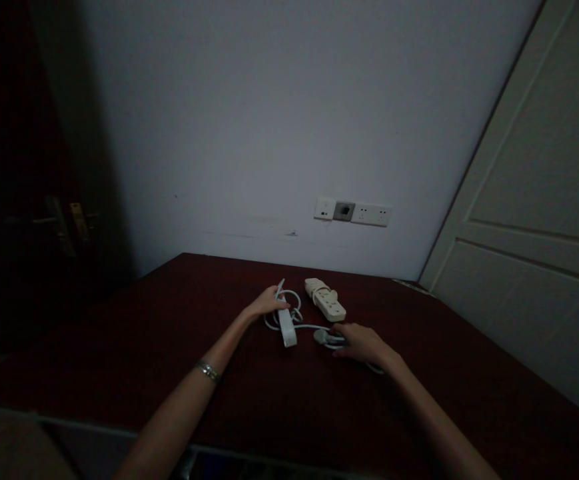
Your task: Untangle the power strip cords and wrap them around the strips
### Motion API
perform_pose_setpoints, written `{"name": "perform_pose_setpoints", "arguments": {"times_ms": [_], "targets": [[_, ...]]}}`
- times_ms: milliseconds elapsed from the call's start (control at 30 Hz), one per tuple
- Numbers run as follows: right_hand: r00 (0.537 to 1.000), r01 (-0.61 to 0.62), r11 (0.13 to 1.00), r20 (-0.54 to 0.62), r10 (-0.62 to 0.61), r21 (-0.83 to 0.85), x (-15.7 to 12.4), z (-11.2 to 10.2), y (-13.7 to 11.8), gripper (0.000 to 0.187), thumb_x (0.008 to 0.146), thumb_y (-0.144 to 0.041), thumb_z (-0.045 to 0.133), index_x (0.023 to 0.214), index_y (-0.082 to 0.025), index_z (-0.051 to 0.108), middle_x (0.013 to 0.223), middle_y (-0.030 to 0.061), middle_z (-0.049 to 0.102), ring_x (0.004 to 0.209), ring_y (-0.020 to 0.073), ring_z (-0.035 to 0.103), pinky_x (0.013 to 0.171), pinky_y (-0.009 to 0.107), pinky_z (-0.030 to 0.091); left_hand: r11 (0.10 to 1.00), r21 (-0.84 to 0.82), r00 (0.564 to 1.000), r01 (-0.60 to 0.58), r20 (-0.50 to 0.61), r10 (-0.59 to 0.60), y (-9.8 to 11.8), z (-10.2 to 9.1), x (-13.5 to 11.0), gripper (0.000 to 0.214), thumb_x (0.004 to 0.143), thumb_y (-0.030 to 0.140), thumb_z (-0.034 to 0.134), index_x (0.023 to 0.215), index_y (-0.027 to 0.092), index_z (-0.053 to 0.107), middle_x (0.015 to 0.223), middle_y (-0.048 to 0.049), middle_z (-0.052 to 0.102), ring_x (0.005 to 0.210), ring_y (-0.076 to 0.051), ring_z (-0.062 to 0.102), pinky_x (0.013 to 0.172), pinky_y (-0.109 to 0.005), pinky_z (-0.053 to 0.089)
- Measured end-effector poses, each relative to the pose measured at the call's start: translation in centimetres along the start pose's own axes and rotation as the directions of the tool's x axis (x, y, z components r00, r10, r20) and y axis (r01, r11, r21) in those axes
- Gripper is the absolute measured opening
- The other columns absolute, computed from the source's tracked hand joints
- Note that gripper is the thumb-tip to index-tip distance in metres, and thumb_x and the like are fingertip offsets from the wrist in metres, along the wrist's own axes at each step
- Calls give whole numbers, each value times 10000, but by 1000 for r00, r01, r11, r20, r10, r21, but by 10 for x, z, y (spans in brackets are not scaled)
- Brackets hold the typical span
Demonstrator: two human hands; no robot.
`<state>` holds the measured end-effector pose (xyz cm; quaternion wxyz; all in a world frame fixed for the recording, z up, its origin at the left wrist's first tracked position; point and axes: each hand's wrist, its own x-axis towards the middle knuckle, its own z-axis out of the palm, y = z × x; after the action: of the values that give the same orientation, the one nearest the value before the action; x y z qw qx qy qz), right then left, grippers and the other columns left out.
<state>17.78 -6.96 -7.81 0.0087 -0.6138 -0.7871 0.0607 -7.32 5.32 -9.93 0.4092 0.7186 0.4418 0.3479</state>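
Note:
My left hand [269, 302] is closed around the upper part of a white power strip [288, 328], which points toward me on the dark red table. Loops of its white cable [299, 298] lie beside and behind it. A stretch of cable runs right to a plug [321, 337]. My right hand [362, 342] is closed on the bundled cable just behind that plug, and a loose loop shows under the wrist. Behind both hands lies a second, cream power strip [330, 305] with its own cord wound around it; neither hand touches it.
The dark red table [229, 413] meets a pale wall with a row of wall sockets [370, 214]. A panelled white door or cabinet front [544, 220] borders the right side. At the far left stands a dark door with a handle [46, 220].

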Motion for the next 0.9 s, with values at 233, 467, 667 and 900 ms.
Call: {"name": "perform_pose_setpoints", "arguments": {"times_ms": [233,467,667,900], "targets": [[981,148,950,-162,-105,277,-2,1,14,215,786,-255,483,963,-224,601,887,54,655,807,205,616,713,292,427,999,8,999,-33,2,33,-1,-1,-2,409,559,322,704,851,125,496,774,-7,531,699,-134,520,629,-243,422],[978,200,473,-207,-38,858,6,-9,-2,328,787,-450,492,1036,-236,488,617,-53,514,407,128,526,361,236,410,995,45,996,-89,7,89,3,0,-5,396,577,338,694,849,134,491,767,9,512,699,-126,493,622,-233,405],[926,335,337,-374,56,880,37,-19,-35,221,744,-403,544,872,-225,517,538,-83,466,322,61,403,295,177,342,994,-42,994,-105,28,106,4,1,-6,369,592,268,680,876,131,489,813,-4,524,736,-130,501,681,-251,417],[932,342,105,-352,87,934,68,-14,-40,265,732,-441,528,845,-206,480,492,-95,408,298,63,362,276,180,303,997,-71,999,-35,-12,34,10,5,-8,384,579,182,677,904,111,485,848,-20,536,776,-143,518,719,-256,425]]}}
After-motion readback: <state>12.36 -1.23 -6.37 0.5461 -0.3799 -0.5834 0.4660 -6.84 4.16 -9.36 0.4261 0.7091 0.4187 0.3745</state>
